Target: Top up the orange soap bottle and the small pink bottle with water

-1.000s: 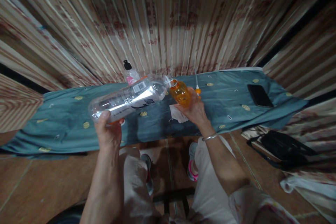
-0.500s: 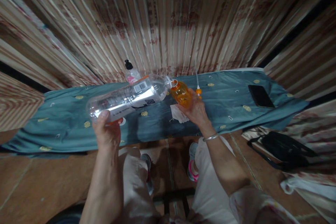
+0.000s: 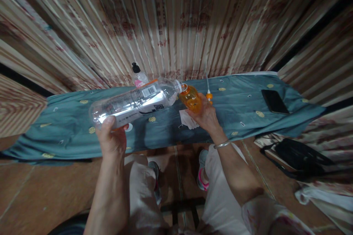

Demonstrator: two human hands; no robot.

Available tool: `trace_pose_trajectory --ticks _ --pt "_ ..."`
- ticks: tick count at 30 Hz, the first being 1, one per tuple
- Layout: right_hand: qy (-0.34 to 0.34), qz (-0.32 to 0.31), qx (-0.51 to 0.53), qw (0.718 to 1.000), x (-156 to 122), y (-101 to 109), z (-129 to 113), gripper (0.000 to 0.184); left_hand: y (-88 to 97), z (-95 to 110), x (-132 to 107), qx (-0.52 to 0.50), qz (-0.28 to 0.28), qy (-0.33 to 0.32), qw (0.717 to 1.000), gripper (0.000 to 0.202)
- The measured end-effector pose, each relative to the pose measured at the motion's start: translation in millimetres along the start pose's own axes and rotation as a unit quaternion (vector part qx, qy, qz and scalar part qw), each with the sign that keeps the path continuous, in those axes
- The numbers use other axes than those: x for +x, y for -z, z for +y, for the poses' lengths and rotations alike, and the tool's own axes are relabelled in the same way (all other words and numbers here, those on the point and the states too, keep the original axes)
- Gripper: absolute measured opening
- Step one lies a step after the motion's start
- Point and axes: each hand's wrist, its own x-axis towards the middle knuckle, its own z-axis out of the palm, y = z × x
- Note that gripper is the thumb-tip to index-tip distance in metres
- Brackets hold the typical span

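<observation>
My left hand (image 3: pixel 111 136) is closed round the base end of a large clear plastic bottle (image 3: pixel 132 104) with a printed label. The bottle lies tilted almost level, its neck pointing right. Its mouth meets the mouth of a small orange see-through bottle (image 3: pixel 191 99), which my right hand (image 3: pixel 206 115) grips from the right. Whether liquid passes between them cannot be made out. Behind the right hand, an orange pump top (image 3: pixel 209 97) with a pale tube rests on the cloth. A white crumpled paper or wrapper (image 3: pixel 189 119) lies below the orange bottle.
A teal patterned cloth (image 3: pixel 68 117) covers the narrow table. At its back stands a clear bottle with a black pump (image 3: pixel 136 73), against a striped curtain (image 3: pixel 176 25). On the right lies a black phone (image 3: pixel 275 101). A black bag (image 3: pixel 300 158) sits beyond the table's front right edge.
Hardly anything differs. Both bottles stay mouth to mouth in my hands, and the large bottle's base has dipped or shifted very slightly left.
</observation>
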Motion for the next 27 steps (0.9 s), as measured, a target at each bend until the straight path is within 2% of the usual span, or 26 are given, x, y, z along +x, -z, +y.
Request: trace_pose_trajectory --ticks 8,21,27 --pt "-0.009 0.0 0.001 1.0 0.6 0.1 -1.7 0.079 -3.5 1.9 -0.6 0.001 -0.015 -0.013 1.0 0.057" --pt "0.003 -0.006 0.006 1.0 -0.1 -2.7 2.9 0.079 -0.8 -0.8 4.7 -0.003 0.001 -0.017 1.0 0.057" --pt "0.004 0.004 0.008 1.0 -0.3 -3.1 3.3 0.079 -0.8 -1.6 5.8 -0.001 -0.013 -0.035 0.999 0.053"
